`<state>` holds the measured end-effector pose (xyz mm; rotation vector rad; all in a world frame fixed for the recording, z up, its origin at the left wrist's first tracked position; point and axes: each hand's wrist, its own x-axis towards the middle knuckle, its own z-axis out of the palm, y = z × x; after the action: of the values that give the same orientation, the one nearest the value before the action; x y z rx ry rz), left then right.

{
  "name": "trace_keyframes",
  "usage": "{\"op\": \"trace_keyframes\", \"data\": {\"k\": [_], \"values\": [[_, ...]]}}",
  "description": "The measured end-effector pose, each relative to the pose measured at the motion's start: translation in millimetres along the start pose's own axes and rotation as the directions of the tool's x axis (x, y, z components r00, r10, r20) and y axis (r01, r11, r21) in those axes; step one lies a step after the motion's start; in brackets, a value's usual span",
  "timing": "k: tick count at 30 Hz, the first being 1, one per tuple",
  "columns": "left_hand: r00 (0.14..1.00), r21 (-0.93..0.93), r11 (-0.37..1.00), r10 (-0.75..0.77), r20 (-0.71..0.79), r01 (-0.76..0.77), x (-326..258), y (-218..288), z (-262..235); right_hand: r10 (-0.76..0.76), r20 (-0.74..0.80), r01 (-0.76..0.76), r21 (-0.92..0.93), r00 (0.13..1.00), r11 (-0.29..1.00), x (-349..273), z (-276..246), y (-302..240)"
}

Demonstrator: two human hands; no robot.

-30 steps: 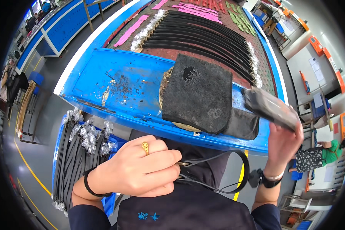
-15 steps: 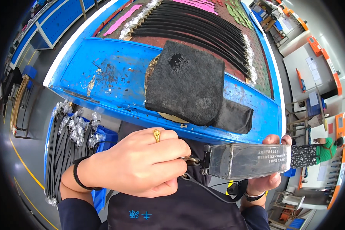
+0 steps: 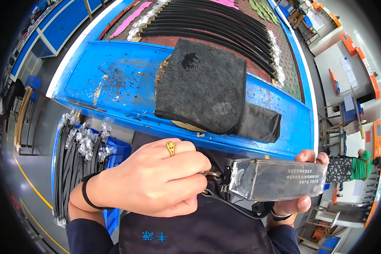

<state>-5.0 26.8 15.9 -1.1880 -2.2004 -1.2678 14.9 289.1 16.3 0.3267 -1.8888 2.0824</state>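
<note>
My left hand (image 3: 156, 178), a gold ring on one finger, is closed in a fist around the end of a thin black strap (image 3: 235, 205). A brass-coloured metal fitting (image 3: 213, 174) pokes out past its fingers, against the near end of a clear plastic box (image 3: 275, 180). From the far side my right hand (image 3: 295, 206) grips that box, fingers over the top edge and thumb below. The box has a dark metal piece (image 3: 227, 175) at its left end and pale print on its side. The strap hangs beneath the box; its hidden part in my fist cannot be seen.
A black cloth (image 3: 203, 89) covers a round pad on the blue bench (image 3: 114, 80). Behind lies a row of black straps (image 3: 207, 25) with white-wrapped ends. Lower left stands a blue bin (image 3: 123, 148) of wrapped black straps (image 3: 70, 169). A person in green (image 3: 360, 167) is far right.
The box and my right hand have shifted slightly to the right. My left hand keeps its grip almost in place, and the bench appears a little higher in view.
</note>
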Motion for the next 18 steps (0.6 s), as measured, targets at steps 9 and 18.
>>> {"op": "trace_keyframes", "data": {"k": [9,18], "values": [[0.992,0.175,0.977,0.124,-0.015,-0.12,-1.8,0.0,-2.2,0.132,-0.252,-0.108,0.105,0.959,0.989,4.2,1.4,-11.0],[0.965,0.288,0.921,0.251,0.071,-0.26,2.6,1.5,-6.3,0.029,0.035,-0.033,0.092,0.999,0.995,12.7,-1.1,-2.1]]}}
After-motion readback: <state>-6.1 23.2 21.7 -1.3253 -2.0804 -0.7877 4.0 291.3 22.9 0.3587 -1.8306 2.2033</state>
